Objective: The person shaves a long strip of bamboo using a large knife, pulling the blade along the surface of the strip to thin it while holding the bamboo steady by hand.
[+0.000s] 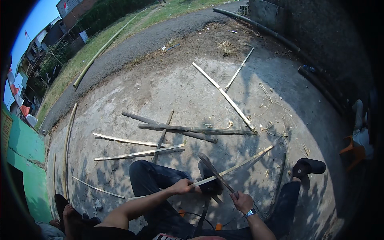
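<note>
Left fingers [189,186] grasped one pale strip [242,163], low over dappled concrete [168,86]; right fingers [239,198] gripped one knife [211,165] crossing the strip. I counted three dark sticks [184,128] overlapping beyond, before a road [160,38].

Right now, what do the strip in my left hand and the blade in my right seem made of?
Strip: probably split bamboo, matte, from its pale yellow colour and slender shape. Blade: likely steel, from its flat, long shape; dull, dark, perhaps tarnished.
</note>
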Action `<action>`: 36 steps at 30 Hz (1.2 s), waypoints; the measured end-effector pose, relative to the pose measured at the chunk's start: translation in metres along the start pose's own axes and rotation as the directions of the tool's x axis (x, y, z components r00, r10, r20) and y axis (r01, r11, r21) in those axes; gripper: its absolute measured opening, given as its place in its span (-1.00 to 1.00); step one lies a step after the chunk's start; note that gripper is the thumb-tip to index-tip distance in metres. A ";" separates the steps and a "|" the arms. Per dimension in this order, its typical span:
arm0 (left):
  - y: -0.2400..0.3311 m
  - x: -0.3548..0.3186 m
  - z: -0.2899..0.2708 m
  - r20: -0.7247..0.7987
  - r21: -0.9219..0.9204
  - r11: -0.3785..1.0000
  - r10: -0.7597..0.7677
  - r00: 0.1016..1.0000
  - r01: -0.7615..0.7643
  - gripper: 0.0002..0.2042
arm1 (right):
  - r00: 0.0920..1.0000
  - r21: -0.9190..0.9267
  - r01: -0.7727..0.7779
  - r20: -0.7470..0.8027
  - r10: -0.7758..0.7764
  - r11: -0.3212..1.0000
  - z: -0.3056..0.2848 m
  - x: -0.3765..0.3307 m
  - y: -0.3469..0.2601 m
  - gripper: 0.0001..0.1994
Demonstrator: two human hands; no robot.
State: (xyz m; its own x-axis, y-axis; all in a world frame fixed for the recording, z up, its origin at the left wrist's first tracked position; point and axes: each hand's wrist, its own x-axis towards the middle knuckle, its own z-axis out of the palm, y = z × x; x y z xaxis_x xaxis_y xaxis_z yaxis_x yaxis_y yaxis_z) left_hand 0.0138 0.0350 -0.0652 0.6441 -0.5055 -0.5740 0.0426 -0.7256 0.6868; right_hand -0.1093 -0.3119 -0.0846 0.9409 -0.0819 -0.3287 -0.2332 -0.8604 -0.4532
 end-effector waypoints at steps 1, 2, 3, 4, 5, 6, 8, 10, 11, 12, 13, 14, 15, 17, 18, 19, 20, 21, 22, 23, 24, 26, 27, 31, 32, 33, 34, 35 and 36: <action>0.001 0.001 -0.001 0.000 0.000 1.000 0.001 1.000 -0.001 -0.57 | 1.000 0.021 -0.006 0.007 0.006 1.000 -0.002 0.000 0.000 -0.49; -0.001 0.003 -0.001 0.019 0.008 0.999 -0.033 0.999 0.033 -0.57 | 1.000 0.020 -0.006 0.006 0.006 1.000 -0.002 0.000 -0.001 -0.49; -0.002 0.004 -0.002 0.037 0.018 0.998 -0.066 0.997 0.065 -0.57 | 1.000 0.033 0.001 0.001 -0.001 0.999 -0.001 0.001 -0.001 -0.50; -0.005 0.005 0.000 0.037 0.017 0.998 -0.064 0.997 0.063 -0.57 | 1.000 0.045 0.010 -0.004 -0.010 0.999 -0.001 0.002 -0.001 -0.50; -0.008 0.004 0.002 0.001 0.005 0.998 -0.059 0.998 0.059 -0.59 | 1.000 0.044 0.007 -0.004 -0.007 0.999 0.002 0.002 0.001 -0.50; -0.010 0.003 0.005 -0.035 -0.007 0.998 -0.055 0.998 0.055 -0.61 | 1.000 0.047 0.008 -0.020 -0.007 0.999 0.006 0.002 0.002 -0.53; -0.013 0.002 0.006 -0.016 -0.052 0.997 -0.064 0.998 0.063 -0.64 | 0.999 0.048 0.006 -0.033 -0.005 0.999 0.010 0.000 0.003 -0.55; -0.014 -0.002 0.009 0.009 -0.098 0.992 -0.075 0.997 0.076 -0.66 | 1.000 0.018 -0.006 -0.026 0.007 1.000 0.012 -0.004 0.003 -0.55; -0.013 -0.001 0.010 -0.021 -0.091 0.995 -0.046 0.999 0.044 -0.67 | 1.000 0.018 -0.014 -0.025 0.015 1.000 0.013 -0.005 0.004 -0.55; -0.013 0.000 0.011 -0.047 -0.084 0.996 -0.017 0.999 0.013 -0.67 | 0.999 0.017 0.006 -0.049 -0.005 1.000 0.015 -0.007 0.005 -0.55; -0.014 0.002 0.010 -0.030 -0.085 0.996 -0.019 0.999 0.016 -0.67 | 0.997 0.017 0.022 -0.071 -0.021 1.000 0.019 -0.010 0.007 -0.55; -0.014 0.007 0.007 0.006 -0.093 0.995 -0.045 0.999 0.045 -0.67 | 0.999 0.051 0.013 -0.052 -0.011 0.999 0.022 -0.010 0.006 -0.54; -0.015 0.005 0.007 0.055 -0.102 0.991 -0.078 0.995 0.083 -0.66 | 1.000 0.089 -0.006 -0.023 0.008 0.996 0.023 -0.012 0.002 -0.53; -0.006 0.003 -0.001 0.049 -0.139 0.982 -0.124 0.991 0.130 -0.60 | 0.999 0.151 0.015 0.025 -0.019 0.988 0.022 -0.011 0.001 -0.46; -0.011 -0.003 -0.005 0.059 -0.123 0.978 -0.161 0.985 0.167 -0.54 | 0.998 0.121 0.055 0.010 -0.057 0.991 0.018 -0.007 0.002 -0.47; -0.008 -0.011 -0.008 0.021 -0.111 0.987 -0.113 0.993 0.115 -0.50 | 0.995 0.100 0.099 -0.004 -0.099 0.990 0.011 0.002 0.017 -0.48; 0.005 -0.016 -0.012 0.069 -0.112 0.974 -0.191 0.979 0.198 -0.48 | 0.984 0.081 0.174 -0.038 -0.172 0.981 0.013 0.015 0.049 -0.43; 0.019 -0.020 -0.014 0.046 -0.067 0.968 -0.239 0.970 0.241 -0.48 | 0.989 0.083 0.129 -0.082 -0.122 0.988 0.009 0.022 0.069 -0.44; 0.013 -0.020 -0.016 0.034 0.002 0.972 -0.233 0.972 0.233 -0.48 | 0.992 0.095 -0.062 -0.103 0.072 0.993 0.011 0.035 0.091 -0.47; 0.014 -0.020 -0.018 0.068 -0.046 0.963 -0.263 0.963 0.266 -0.49 | 0.949 0.096 -0.252 -0.168 0.266 0.963 0.011 0.047 0.122 -0.50; 0.013 -0.023 -0.021 0.099 -0.087 0.947 -0.299 0.949 0.308 -0.49 | 0.881 0.076 -0.390 -0.258 0.396 0.918 0.005 0.056 0.140 -0.42; 0.013 -0.019 -0.020 0.143 -0.104 0.957 -0.256 0.956 0.272 -0.49 | 0.756 0.139 -0.528 -0.372 0.538 0.838 0.006 0.061 0.213 -0.41; 0.008 -0.024 -0.022 0.121 -0.147 0.951 -0.255 0.959 0.272 -0.49 | 0.748 0.156 -0.541 -0.358 0.558 0.826 0.009 0.055 0.200 -0.41; -0.004 -0.026 -0.019 0.132 -0.215 0.936 -0.255 0.958 0.279 -0.50 | 0.965 0.065 -0.262 -0.006 0.263 0.963 0.001 0.024 0.103 -0.41; -0.001 -0.025 -0.020 0.145 -0.203 0.942 -0.242 0.959 0.268 -0.50 | 0.959 0.069 -0.281 -0.017 0.283 0.957 0.000 0.022 0.097 -0.41; 0.001 -0.030 -0.025 0.187 -0.240 0.906 -0.310 0.932 0.350 -0.50 | 0.988 0.012 -0.155 -0.019 0.155 0.988 0.005 0.019 0.090 -0.42; 0.004 -0.034 -0.029 0.228 -0.272 0.861 -0.377 0.898 0.430 -0.50 | 1.000 -0.044 -0.022 -0.012 0.022 0.999 0.007 0.017 0.088 -0.43; 0.006 -0.039 -0.032 0.199 -0.237 0.874 -0.384 0.901 0.425 -0.52 | 1.000 -0.042 -0.027 -0.012 0.027 0.999 0.007 0.022 0.098 -0.43; 0.004 -0.041 -0.031 0.201 -0.237 0.872 -0.387 0.900 0.428 -0.52 | 0.988 -0.030 -0.131 -0.087 0.128 0.991 0.007 0.038 0.120 -0.45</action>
State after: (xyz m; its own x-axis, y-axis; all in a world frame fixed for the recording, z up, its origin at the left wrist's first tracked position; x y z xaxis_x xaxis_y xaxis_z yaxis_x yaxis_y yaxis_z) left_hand 0.0116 0.0669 -0.0251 0.4098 -0.2675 -0.8721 0.4940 -0.7386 0.4587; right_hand -0.1033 -0.4148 -0.1569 0.9209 -0.2351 -0.3108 -0.3473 -0.8569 -0.3808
